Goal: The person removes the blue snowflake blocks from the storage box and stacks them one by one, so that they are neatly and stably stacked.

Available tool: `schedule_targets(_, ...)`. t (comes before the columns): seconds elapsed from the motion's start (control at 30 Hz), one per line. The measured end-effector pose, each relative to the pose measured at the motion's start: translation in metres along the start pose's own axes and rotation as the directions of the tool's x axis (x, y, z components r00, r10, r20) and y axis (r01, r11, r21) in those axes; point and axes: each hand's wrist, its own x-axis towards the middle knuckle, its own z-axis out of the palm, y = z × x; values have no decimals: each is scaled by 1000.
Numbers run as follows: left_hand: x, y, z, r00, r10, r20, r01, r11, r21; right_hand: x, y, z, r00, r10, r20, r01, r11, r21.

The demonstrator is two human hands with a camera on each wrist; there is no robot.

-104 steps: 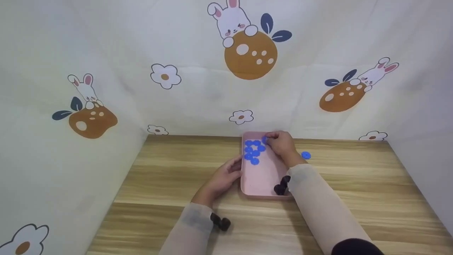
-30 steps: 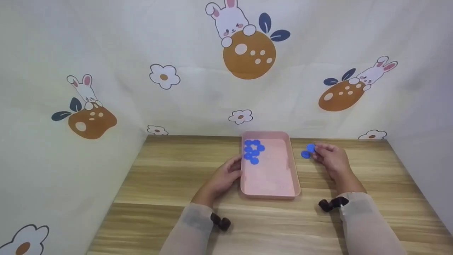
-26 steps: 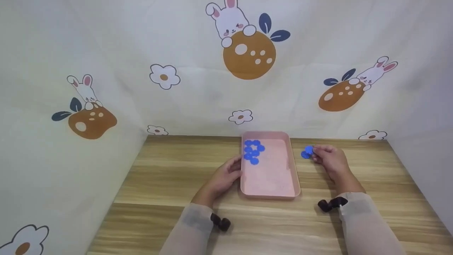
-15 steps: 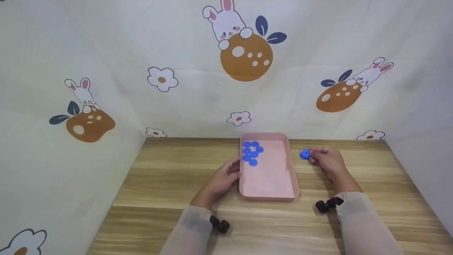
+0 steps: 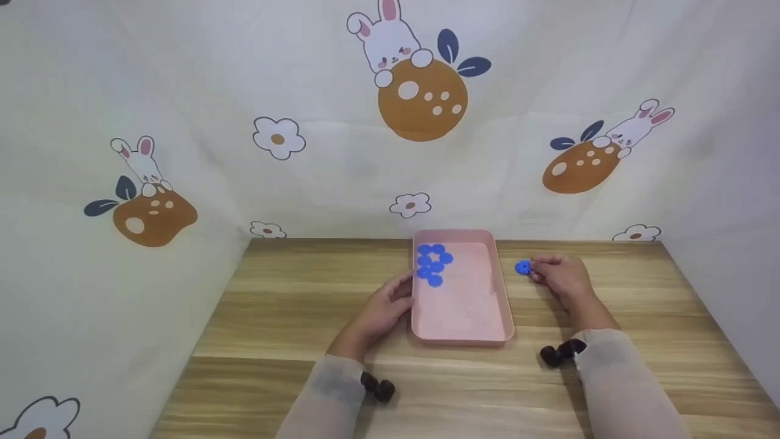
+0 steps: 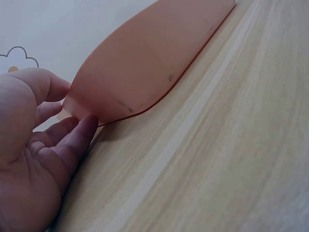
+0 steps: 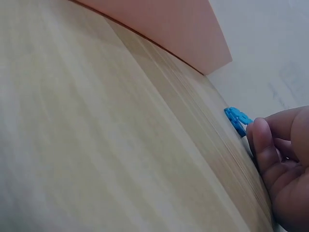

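My right hand [image 5: 567, 280] pinches a blue notched disc [image 5: 522, 267], best held lightly, at two o'clock from the pink tray [image 5: 463, 308], which my loose-fingered left hand [image 5: 382, 311] touches at nine.

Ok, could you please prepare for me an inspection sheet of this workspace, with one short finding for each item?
Surface: wood-grain table.
Job's things: pink tray; blue flower-shaped pieces grouped at its far left; held piece outside, right of it, apparently overlapping a second piece.
Clutter: nothing seen.
Left grip: fingers touch the tray's left wall.
Right grip: pinches the held piece.
Cables: nothing seen.
Surroundings: pale backdrop printed with rabbits, fruit and flowers.
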Motion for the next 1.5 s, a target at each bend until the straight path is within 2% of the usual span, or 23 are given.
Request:
schedule_targets(0.2,-1,-1,0,1000,-20,-7,20,1000,-7,1,1,0,1000,18,-3,-18,999,-41)
schedule_targets(0.47,0,0,-1,999,-47,-22,47,999,1,1,1,0,1000,14,-13,-14,1000,6)
schedule_targets(0.6,0,-1,-1,999,-30,-12,30,1000,5,-1,-1,-2,1000,8,-14,-7,998,59)
schedule_targets(0.73,1,-2,-1,1000,-7,6,7,1000,-6,-7,-11,1,1000,-7,14,5,987,162)
schedule_targets(0.9,2,-3,-2,1000,-10,2,10,1000,-1,-17,-34,13,998,-17,63,0,966,259)
schedule_targets(1.1,2,-2,-3,1000,-31,-5,31,1000,-2,-25,-56,33,993,-50,104,15,949,316)
schedule_targets(1.33,2,-3,-3,999,-42,-1,42,999,-12,-22,-69,53,989,-81,120,42,954,297)
schedule_targets(1.5,2,-3,-3,999,-51,-8,51,999,12,-16,-75,68,986,-102,131,64,962,265)
